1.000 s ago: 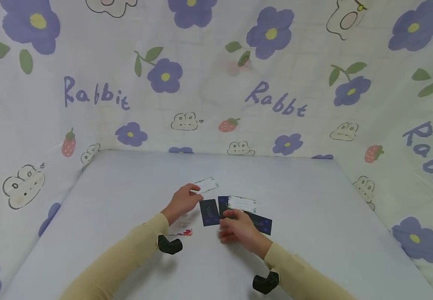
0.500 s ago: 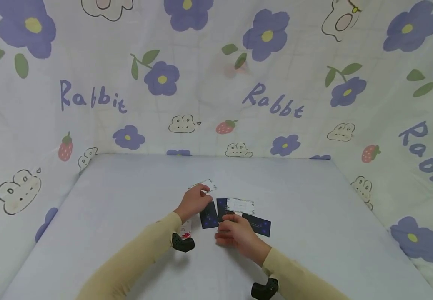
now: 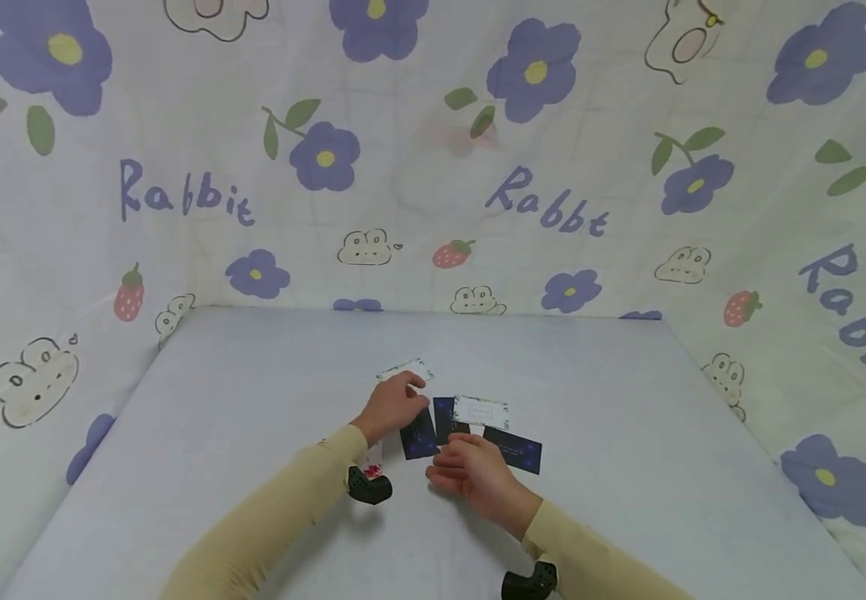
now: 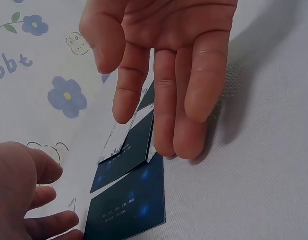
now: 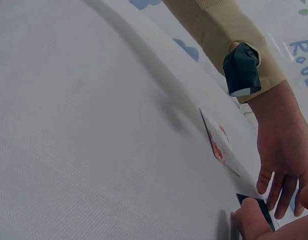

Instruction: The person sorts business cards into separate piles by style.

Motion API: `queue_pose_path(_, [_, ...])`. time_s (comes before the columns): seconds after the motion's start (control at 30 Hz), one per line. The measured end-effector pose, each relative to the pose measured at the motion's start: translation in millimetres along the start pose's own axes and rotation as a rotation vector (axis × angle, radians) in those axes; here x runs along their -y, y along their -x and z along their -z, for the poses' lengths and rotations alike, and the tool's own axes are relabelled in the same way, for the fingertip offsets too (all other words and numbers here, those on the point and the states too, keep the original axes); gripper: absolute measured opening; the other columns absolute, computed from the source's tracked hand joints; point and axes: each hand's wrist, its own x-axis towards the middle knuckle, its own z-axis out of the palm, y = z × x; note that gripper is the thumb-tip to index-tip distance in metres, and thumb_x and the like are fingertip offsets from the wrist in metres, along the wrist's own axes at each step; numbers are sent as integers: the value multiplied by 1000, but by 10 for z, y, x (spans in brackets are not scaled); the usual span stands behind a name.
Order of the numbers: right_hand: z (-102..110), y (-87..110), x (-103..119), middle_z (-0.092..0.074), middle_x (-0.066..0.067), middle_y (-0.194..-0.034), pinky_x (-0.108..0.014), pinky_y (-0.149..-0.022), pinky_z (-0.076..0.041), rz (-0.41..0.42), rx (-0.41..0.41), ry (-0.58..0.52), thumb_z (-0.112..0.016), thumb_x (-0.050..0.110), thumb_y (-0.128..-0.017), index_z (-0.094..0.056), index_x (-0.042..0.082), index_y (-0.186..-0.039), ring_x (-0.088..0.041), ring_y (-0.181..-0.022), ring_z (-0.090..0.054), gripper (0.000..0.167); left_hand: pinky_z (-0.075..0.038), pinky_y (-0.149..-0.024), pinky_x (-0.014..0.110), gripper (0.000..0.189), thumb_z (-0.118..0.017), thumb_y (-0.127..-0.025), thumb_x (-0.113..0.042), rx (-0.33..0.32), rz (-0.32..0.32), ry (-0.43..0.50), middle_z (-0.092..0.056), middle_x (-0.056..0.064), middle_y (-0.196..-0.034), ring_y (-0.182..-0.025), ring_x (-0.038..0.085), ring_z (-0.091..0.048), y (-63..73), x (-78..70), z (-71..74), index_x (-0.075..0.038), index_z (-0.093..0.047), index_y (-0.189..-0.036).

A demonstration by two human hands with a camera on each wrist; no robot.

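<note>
My left hand [image 3: 395, 407], fingers loosely bent and holding nothing, hovers over the upper end of the left dark blue card [image 3: 419, 435]. Just beyond its fingers lies a white card with a leafy border [image 3: 405, 368], partly covered by the hand. My right hand [image 3: 478, 477] is relaxed, palm turned inward, at the near side of the other cards. Past its fingertips are a second dark card [image 3: 443, 419], a white floral card [image 3: 482, 411] overlapping it, and a third dark card [image 3: 515, 451]. In the left wrist view, the right hand's fingers [image 4: 165, 110] hang beside these cards with nothing between them.
A white card with red flowers [image 5: 217, 145] lies left of the dark cards, partly hidden behind the left wrist in the head view. Black devices [image 3: 369, 485] are strapped at both wrists. White cloth covers the table [image 3: 252, 350], and a flower-printed curtain stands around it.
My left hand has moved right, from the back white card to over the left dark card. The right hand has shifted slightly left, its fingers a little more spread. The cards keep their arrangement.
</note>
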Motion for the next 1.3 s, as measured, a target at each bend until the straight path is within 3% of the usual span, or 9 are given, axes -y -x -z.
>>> queue_pose_path(0.23, [-39, -30, -12, -54, -40, -131, -43, -88, -61, 16, -1, -34, -47, 3, -98, -27, -13, -151, -31, -101, -72, 58, -54, -91, 41, 34, -62, -97, -24, 30, 6, -10, -72, 13, -116, -100, 24, -66, 45, 47, 69, -9, -63, -127])
queue_pose_path(0.43, [-67, -75, -39, -55, -40, -131, -43, -89, -61, 20, -4, -42, -47, 3, -98, -27, -13, -151, -28, -97, -71, 58, -54, -86, 38, 35, -63, -95, -25, 7, 31, -45, -73, 12, -112, -96, 22, -67, 64, 144, 153, -8, -64, -126])
queue_pose_path(0.73, [-95, -144, -4, -60, -35, -128, -44, -91, -60, 21, -10, -32, -49, 5, -99, -31, -11, -149, -26, -93, -72, 55, -51, -96, 42, 35, -62, -95, -27, -25, 72, -69, -67, 13, -123, -104, 24, -62, 114, 190, 321, -8, -65, -124])
queue_pose_path(1.03, [-130, -255, 72, -52, -37, -139, -48, -101, -55, 3, -12, -4, -45, 11, -105, -27, -8, -152, -35, -109, -69, 54, -55, -84, 36, 36, -63, -95, -23, -36, 94, -47, -71, 14, -121, -100, 22, -67, 204, 272, 460, -10, -63, -128])
queue_pose_path(1.2, [-145, -311, 111, -53, -36, -138, -47, -100, -56, -7, 0, 11, -46, 12, -105, -29, -8, -150, -30, -105, -69, 53, -55, -74, 34, 39, -62, -92, -7, -50, 102, -5, -73, 14, -110, -92, 21, -69, 284, 317, 552, -7, -61, -132])
queue_pose_path(1.3, [-164, -344, 124, -55, -33, -136, -44, -98, -58, -13, 15, 27, -47, 14, -105, -31, -7, -150, -27, -102, -69, 52, -54, -67, 29, 42, -63, -92, -3, -48, 154, 64, -72, 14, -108, -85, 20, -68, 336, 340, 587, -8, -60, -133])
